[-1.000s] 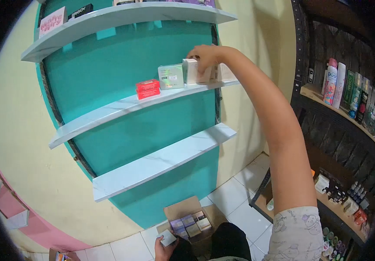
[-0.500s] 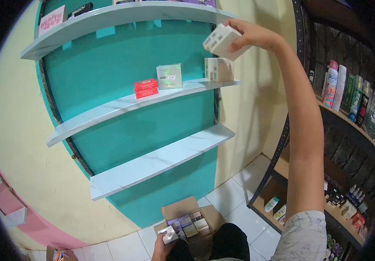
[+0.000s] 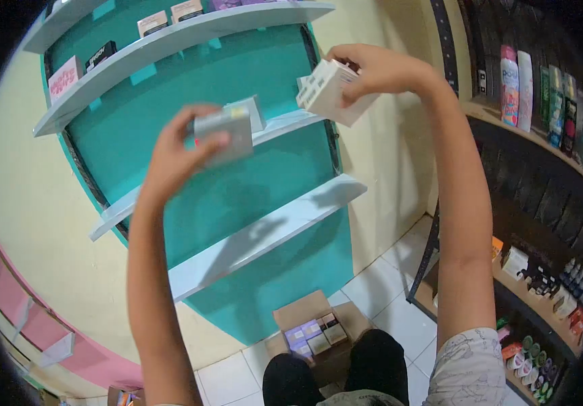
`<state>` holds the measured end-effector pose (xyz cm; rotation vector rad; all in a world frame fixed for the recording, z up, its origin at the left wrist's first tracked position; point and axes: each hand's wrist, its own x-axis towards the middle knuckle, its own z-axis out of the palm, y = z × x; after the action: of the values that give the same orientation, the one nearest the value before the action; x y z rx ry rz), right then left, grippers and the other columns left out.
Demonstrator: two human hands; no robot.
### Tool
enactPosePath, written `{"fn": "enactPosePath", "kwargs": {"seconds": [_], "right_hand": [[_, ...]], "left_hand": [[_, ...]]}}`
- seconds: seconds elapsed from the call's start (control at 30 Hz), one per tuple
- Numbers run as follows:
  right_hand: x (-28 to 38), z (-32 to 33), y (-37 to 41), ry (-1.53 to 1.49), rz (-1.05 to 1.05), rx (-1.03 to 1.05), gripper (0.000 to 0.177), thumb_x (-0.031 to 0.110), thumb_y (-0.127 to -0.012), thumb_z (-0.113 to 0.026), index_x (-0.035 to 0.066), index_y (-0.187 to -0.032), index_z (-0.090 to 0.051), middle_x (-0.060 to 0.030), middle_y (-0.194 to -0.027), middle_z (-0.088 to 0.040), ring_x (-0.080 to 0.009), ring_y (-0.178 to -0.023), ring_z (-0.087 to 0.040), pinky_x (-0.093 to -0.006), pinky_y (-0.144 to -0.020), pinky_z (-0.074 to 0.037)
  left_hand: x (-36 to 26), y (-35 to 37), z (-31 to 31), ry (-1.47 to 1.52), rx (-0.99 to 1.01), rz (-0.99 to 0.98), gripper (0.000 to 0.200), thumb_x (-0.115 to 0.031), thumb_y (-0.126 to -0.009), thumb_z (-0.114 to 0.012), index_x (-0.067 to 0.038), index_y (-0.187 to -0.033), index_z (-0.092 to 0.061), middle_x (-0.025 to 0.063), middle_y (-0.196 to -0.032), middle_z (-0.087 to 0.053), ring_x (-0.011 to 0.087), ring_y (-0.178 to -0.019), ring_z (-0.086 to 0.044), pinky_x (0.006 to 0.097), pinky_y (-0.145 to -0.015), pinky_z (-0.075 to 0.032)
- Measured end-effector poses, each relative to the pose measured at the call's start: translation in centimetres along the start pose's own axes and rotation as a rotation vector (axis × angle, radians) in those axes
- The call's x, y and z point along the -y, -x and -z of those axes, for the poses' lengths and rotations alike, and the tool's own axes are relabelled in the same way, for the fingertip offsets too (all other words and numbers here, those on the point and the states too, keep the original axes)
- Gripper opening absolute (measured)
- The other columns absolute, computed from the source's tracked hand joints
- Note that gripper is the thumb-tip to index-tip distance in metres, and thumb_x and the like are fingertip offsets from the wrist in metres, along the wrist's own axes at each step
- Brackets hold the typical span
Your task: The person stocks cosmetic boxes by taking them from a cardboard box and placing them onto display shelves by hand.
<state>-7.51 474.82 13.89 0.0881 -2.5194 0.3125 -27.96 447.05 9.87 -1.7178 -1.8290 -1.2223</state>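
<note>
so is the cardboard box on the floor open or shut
Open: the cardboard box has its flaps spread, and rows of small boxes show inside it.

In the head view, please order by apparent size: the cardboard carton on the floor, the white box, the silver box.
1. cardboard carton, though farthest away.
2. white box in the right hand.
3. silver box in the left hand; nearly alike, ranking unsure.

Pale short sleeve (image 3: 466, 365) with grey cartoon print, black trousers (image 3: 381, 362), bare forearms, bare left grip (image 3: 173, 159) and right grip (image 3: 379, 68)
</note>
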Motion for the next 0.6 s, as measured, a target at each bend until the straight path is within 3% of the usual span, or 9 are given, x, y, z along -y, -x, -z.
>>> {"fn": "enactPosePath", "kwargs": {"seconds": [0.03, 0.1, 0.2, 0.23, 0.33, 0.43, 0.53, 0.6], "right_hand": [[-0.4, -0.3, 1.5, -0.041, 0.017, -0.002, 0.061, 0.019, -0.059, -0.074, 0.0, -0.114, -0.055, -0.0125, -0.1, -0.063, -0.0211, -0.09, -0.061, -0.0313, -0.082, -0.049], [-0.9, -0.9, 4.6, -0.12, -0.003, 0.028, 0.061, 0.017, -0.06, -0.075, 0.0, -0.114, -0.055, -0.0123, -0.1, -0.063, -0.0205, -0.09, -0.061, -0.0315, -0.081, -0.049], [-1.3, -1.3, 9.3, -0.141, -0.095, 0.06, 0.061, 0.014, -0.059, -0.076, -0.001, -0.114, -0.055, -0.0117, -0.099, -0.064, -0.0196, -0.09, -0.061, -0.0315, -0.081, -0.049], [-1.3, -1.3, 10.6, -0.133, -0.138, 0.071, 0.061, 0.014, -0.059, -0.077, -0.001, -0.114, -0.055, -0.0115, -0.098, -0.064, -0.0194, -0.089, -0.062, -0.0314, -0.082, -0.049], [-1.4, -0.8, 14.0, -0.123, -0.273, 0.109, 0.061, 0.013, -0.057, -0.077, -0.001, -0.112, -0.055, -0.0119, -0.098, -0.064, -0.0194, -0.089, -0.062, -0.0313, -0.082, -0.049], [-1.8, -0.3, 16.6, -0.132, -0.325, 0.095, 0.06, 0.012, -0.056, -0.077, -0.001, -0.111, -0.056, -0.0125, -0.098, -0.065, -0.02, -0.09, -0.062, -0.0318, -0.083, -0.049], [-1.8, -0.4, 18.3, -0.08, -0.381, 0.095, 0.063, 0.012, -0.056, -0.077, 0.001, -0.114, -0.055, -0.0119, -0.098, -0.065, -0.02, -0.09, -0.062, -0.032, -0.083, -0.049], [-2.2, -1.1, 18.6, -0.125, -0.361, 0.095, 0.066, 0.013, -0.057, -0.077, 0.002, -0.117, -0.053, -0.0115, -0.097, -0.065, -0.0199, -0.089, -0.062, -0.0321, -0.083, -0.049]], "left_hand": [[1.2, -2.7, 0.4, -0.183, 0.019, -0.146, 0.043, -0.027, -0.074, -0.079, -0.008, -0.108, -0.06, 0.0126, -0.123, -0.056, 0.0239, -0.117, -0.052, 0.0374, -0.099, -0.041], [2.3, -6.5, 0.7, -0.27, 0.093, -0.187, 0.042, -0.032, -0.073, -0.079, -0.01, -0.104, -0.061, 0.0127, -0.132, -0.05, 0.0277, -0.125, -0.045, 0.0412, -0.104, -0.035], [3.4, -10.1, 0.6, -0.263, 0.233, -0.055, 0.042, -0.038, -0.072, -0.078, -0.01, -0.098, -0.06, 0.0114, -0.137, -0.047, 0.0286, -0.129, -0.042, 0.0448, -0.105, -0.033], [3.3, -10.7, 0.2, -0.29, 0.245, -0.025, 0.039, -0.038, -0.07, -0.076, -0.012, -0.094, -0.059, 0.0092, -0.126, -0.054, 0.0261, -0.121, -0.046, 0.0441, -0.1, -0.036], [4.7, -13.5, 0.0, -0.246, 0.555, 0.197, 0.028, -0.029, -0.075, -0.07, -0.014, -0.093, -0.056, 0.0052, -0.11, -0.057, 0.0217, -0.108, -0.049, 0.0391, -0.092, -0.038], [6.3, -14.8, -0.7, -0.186, 0.643, 0.289, 0.024, -0.026, -0.073, -0.068, -0.015, -0.09, -0.055, 0.0004, -0.091, -0.055, 0.0161, -0.095, -0.048, 0.0343, -0.084, -0.038], [4.5, -14.1, -1.8, -0.259, 0.594, 0.39, 0.026, -0.029, -0.074, -0.069, -0.015, -0.088, -0.053, -0.0017, -0.086, -0.054, 0.0128, -0.09, -0.05, 0.0314, -0.08, -0.04], [4.8, -14.2, -1.9, -0.223, 0.621, 0.34, 0.027, -0.03, -0.074, -0.069, -0.015, -0.085, -0.051, -0.0016, -0.082, -0.053, 0.0137, -0.085, -0.05, 0.0305, -0.076, -0.041]]}}
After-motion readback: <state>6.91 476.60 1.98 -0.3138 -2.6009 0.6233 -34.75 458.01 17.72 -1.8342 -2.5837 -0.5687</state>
